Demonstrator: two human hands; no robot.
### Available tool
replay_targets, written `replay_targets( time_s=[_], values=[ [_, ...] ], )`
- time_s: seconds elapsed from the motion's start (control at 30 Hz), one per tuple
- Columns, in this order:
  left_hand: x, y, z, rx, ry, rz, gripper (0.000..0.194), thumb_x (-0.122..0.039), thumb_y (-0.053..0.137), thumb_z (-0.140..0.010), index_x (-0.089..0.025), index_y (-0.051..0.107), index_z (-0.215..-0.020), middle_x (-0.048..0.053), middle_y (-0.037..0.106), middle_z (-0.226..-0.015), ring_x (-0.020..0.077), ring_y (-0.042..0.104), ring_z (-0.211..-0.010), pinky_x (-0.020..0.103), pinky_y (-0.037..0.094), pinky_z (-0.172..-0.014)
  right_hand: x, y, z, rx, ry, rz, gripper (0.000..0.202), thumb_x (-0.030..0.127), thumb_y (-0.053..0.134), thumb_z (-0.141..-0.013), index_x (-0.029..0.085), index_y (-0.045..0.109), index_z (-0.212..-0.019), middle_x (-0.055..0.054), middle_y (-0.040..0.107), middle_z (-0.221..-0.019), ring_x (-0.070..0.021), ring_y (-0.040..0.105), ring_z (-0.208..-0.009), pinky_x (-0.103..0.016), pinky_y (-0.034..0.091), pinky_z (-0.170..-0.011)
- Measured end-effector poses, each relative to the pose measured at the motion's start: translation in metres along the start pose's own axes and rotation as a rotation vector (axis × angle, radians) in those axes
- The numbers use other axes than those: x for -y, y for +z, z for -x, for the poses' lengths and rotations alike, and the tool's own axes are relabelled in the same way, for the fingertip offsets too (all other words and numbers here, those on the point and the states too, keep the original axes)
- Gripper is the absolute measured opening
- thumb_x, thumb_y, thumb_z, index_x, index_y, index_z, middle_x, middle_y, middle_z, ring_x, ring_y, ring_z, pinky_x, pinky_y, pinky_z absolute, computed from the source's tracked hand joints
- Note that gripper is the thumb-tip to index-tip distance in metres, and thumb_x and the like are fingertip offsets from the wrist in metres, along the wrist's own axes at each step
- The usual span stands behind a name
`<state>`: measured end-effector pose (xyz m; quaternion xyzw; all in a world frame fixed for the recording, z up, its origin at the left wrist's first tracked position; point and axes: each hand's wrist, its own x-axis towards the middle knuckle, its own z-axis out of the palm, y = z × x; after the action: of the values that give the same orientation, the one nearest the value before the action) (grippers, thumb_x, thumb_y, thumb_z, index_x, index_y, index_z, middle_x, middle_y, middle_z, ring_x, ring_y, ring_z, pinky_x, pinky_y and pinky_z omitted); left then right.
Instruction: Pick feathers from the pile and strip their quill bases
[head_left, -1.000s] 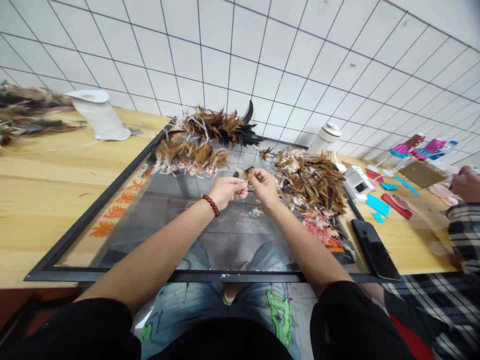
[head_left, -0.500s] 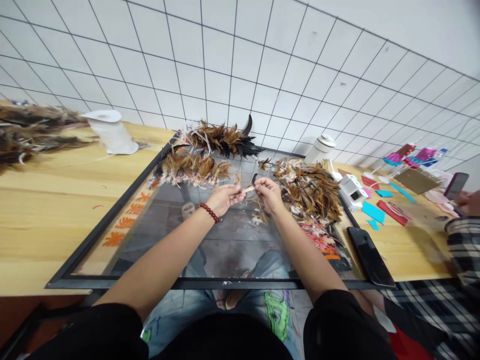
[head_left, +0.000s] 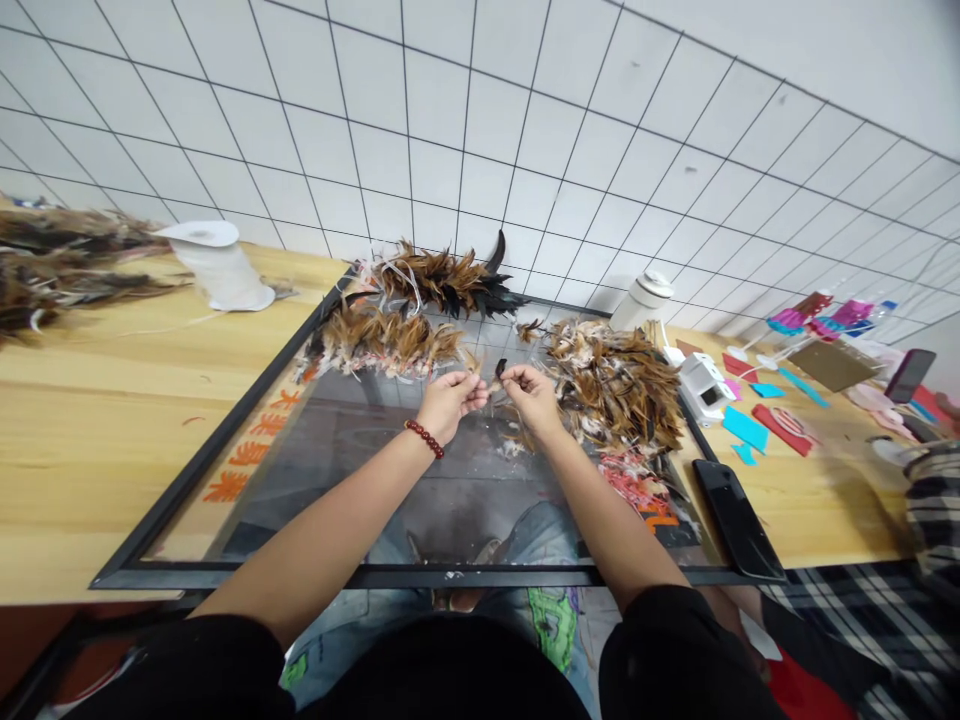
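View: head, only one.
Landmark: big feather pile (head_left: 619, 385), lying on the glass panel (head_left: 465, 490).
Feathers in hand: tan feather (head_left: 472, 361) and dark feather (head_left: 501, 368), both just left of the pile, raised above the glass by the look of it.
Left hand (head_left: 454, 402): farther from the pile; fingers pinched, apparently on the base of the tan feather.
Right hand (head_left: 534, 402): nearer the pile, just beside its left edge; fingers pinched, apparently on the base of the dark feather.
Tan feather axis: close to upright, poking up past the left fingertips; exact lean blurry.
Dark feather axis: short, roughly upright, tip leaning slightly toward the pile.
Key relation: the two feathers stand side by side, tan one away from the pile, dark one toward it, tips apart. Narrow gap between the fingertips; judged the deciding spot.
Between fingertips: small pale bit, stem or thread, too small to tell; cannot tell if stems touch.
Near feather row (head_left: 394, 338): left of the pile, past the left hand.
Far feather row (head_left: 442, 278): left of the pile, closer to the wall.
Phone (head_left: 736, 518): right of the pile, toward the person.
White roll (head_left: 217, 265): well left of the pile, on the wooden surface (head_left: 97, 430).
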<state>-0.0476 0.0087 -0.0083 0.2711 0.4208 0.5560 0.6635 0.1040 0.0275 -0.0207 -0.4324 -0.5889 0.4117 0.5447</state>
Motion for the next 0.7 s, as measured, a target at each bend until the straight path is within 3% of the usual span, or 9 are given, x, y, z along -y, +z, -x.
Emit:
replay_targets(
  time_s=[0.23, 0.37, 0.53, 0.7],
  values=[
    [0.001, -0.0005, 0.0024, 0.129, -0.063, -0.158, 0.016, -0.015, 0.073, -0.073, -0.01, 0.058, -0.07, 0.005, 0.066, -0.063, 0.0146, 0.067, -0.057, 0.023, 0.054, -0.052, -0.001, 0.0016, -0.0007, 0.002, -0.009, -0.049, 0.013, 0.031, 0.066, -0.068, 0.02, 0.062, -0.074, 0.002, 0.062, -0.069, -0.0123, 0.055, -0.063, -0.026, 0.044, -0.064],
    [-0.0012, -0.0009, 0.0028, 0.126, -0.071, -0.175, 0.018, -0.014, 0.075, -0.072, -0.009, 0.058, -0.068, 0.006, 0.066, -0.061, 0.0114, 0.063, -0.05, 0.021, 0.052, -0.05, -0.0043, 0.0042, -0.0008, -0.027, -0.009, -0.037, 0.015, 0.032, 0.066, -0.068, 0.019, 0.063, -0.075, 0.001, 0.063, -0.07, -0.011, 0.053, -0.062, -0.025, 0.043, -0.063],
    [-0.0014, -0.0013, 0.0018, 0.119, -0.071, -0.122, 0.015, -0.01, 0.069, -0.076, -0.01, 0.054, -0.073, 0.006, 0.067, -0.061, 0.0114, 0.064, -0.05, 0.019, 0.051, -0.049, -0.0064, 0.0056, -0.0034, -0.152, 0.023, -0.126, 0.024, 0.032, 0.071, -0.065, 0.019, 0.062, -0.083, 0.001, 0.063, -0.072, -0.011, 0.056, -0.064, -0.025, 0.046, -0.065],
    [-0.0026, -0.0028, 0.0007, 0.068, -0.092, -0.005, 0.016, -0.005, 0.064, -0.078, -0.013, 0.053, -0.087, 0.006, 0.069, -0.064, 0.013, 0.067, -0.055, 0.021, 0.054, -0.056, -0.0015, 0.0041, -0.0073, -0.262, 0.086, -0.278, 0.035, 0.031, 0.073, -0.06, 0.019, 0.059, -0.09, 0.002, 0.063, -0.071, -0.0094, 0.054, -0.06, -0.024, 0.047, -0.062]
  ],
)
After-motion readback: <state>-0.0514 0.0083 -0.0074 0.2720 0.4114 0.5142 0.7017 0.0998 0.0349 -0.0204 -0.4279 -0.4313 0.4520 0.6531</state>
